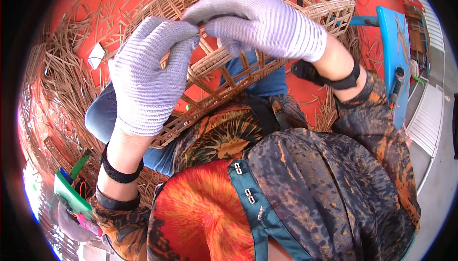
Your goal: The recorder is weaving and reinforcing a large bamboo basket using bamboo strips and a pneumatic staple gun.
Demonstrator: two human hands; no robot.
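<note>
A woven wicker piece [329,6] with an open lattice, shaped like a basket, lies across my lap and reaches away from me. Both my hands wear grey-white striped knit gloves and meet over its near left part. My left hand [148,70] has thumb and forefinger pinched together close to the lattice. My right hand [260,22] arches over from the right, its fingertips and thumb closing against the left fingertips. Whatever lies between the fingers is hidden; it is too small to make out. Below the hands run a braided band and crossed strips of the wicker.
Loose brown strips [67,75] lie heaped on the red floor [195,94] at the left. A blue plastic chair or stool [393,56] stands at the right, with a tool on it. A green-edged container [71,196] sits at the lower left. A white scrap [96,56] lies among the strips.
</note>
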